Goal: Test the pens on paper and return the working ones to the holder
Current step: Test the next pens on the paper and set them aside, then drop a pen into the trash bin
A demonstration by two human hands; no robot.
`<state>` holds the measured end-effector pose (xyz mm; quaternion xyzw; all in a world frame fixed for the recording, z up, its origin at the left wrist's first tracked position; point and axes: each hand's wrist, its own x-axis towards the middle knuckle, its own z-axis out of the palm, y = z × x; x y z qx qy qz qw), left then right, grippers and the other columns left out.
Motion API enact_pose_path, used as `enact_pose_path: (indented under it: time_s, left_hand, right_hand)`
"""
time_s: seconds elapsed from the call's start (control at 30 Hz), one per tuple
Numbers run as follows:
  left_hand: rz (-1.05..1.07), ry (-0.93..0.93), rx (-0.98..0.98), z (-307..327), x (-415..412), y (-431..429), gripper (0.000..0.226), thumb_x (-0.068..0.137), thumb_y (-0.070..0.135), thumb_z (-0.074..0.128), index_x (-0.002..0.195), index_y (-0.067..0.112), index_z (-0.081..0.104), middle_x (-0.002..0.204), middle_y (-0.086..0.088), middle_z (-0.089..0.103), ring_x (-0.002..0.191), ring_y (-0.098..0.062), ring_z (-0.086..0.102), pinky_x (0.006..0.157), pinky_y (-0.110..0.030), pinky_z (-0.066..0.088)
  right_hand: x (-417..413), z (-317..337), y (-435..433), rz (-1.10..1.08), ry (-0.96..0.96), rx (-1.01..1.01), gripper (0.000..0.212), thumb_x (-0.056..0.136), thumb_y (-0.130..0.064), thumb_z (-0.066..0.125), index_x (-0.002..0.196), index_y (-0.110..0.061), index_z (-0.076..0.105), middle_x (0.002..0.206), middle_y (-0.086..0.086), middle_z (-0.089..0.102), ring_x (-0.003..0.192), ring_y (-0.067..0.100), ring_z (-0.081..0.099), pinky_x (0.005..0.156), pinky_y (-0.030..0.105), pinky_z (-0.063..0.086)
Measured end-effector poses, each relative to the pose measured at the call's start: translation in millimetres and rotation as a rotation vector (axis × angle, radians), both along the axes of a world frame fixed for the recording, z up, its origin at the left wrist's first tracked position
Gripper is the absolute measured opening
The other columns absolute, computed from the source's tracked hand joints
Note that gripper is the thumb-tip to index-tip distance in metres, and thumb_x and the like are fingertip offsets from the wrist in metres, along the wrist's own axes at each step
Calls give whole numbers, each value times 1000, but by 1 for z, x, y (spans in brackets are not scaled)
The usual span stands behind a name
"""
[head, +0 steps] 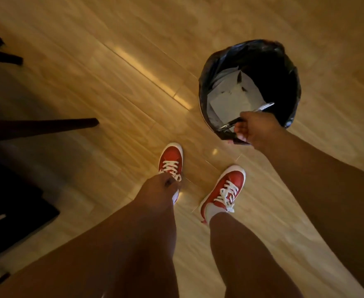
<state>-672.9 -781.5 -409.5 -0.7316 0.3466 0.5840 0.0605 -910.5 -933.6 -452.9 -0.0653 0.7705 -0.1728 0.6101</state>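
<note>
Over the near rim of the bin (250, 47), which stands on the wood floor (112, 82), the right hand (256, 130) grips a dark pen (263, 107) above white paper (230, 97) lying inside. The left hand (164, 186) hangs curled over a red shoe (170, 157); whether it holds anything cannot be told.

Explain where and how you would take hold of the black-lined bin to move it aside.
Grip the rim of the bin on its left side, coming down from above, fingers inside and thumb outside. It stands upright on the floor with its round mouth open upward, and the right hand holding pens covers the near edge, so the left rim is free.
</note>
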Motion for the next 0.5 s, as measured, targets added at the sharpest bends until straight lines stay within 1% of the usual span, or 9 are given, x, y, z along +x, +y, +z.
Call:
enact_pose_path:
  time_s: [0.07,0.13,0.23,0.3,0.33,0.43,0.5]
  left_hand:
    - [-22,-30,-12,-15,12,-11,13,92,27,59,84,19,65,92,-9,70,90,-26,65,84,-36,51]
    - [-23,-36,-24,-25,23,-19,14,93,25,59,85,15,63,88,-11,68,87,-28,64,76,-31,47]
    - [-47,-28,-37,-33,37,-27,16,94,27,57,80,19,61,78,-3,65,76,-20,63,63,-25,40]
    - [-44,-29,-42,-35,43,-28,19,94,29,57,76,22,60,75,0,65,74,-16,62,62,-25,40]
    - [-38,-26,-46,-36,45,-28,20,93,29,57,75,22,60,75,0,66,73,-16,63,64,-26,41]
    - [-20,-13,-47,-29,48,-25,21,93,29,58,73,22,60,73,2,66,70,-15,63,63,-25,41]
    - [9,7,-45,-16,48,-23,20,93,28,58,74,23,60,74,2,66,70,-14,62,61,-24,41]
  right_hand:
    - [4,-18,-9,39,52,20,21,97,-15,52,79,-6,54,64,10,57,40,14,57,34,19,46]
    - [4,-33,-16,112,86,60,23,98,-18,50,79,-6,53,67,10,58,49,16,58,35,17,46]
    - [3,-47,-26,170,130,111,24,98,-24,53,84,-4,54,68,11,58,52,17,57,35,17,46]
    - [4,-49,-28,184,133,107,22,98,-24,54,93,-2,54,69,12,59,54,18,56,33,16,44]
    - [5,-48,-29,192,137,94,22,97,-23,54,93,-2,54,69,12,59,54,18,57,33,16,44]
    - [7,-33,-27,206,147,10,21,95,-22,55,81,-6,56,69,10,62,54,15,59,36,16,44]
    - [8,-12,-23,243,170,-74,20,93,-23,58,78,-10,59,66,8,64,53,14,61,41,20,47]
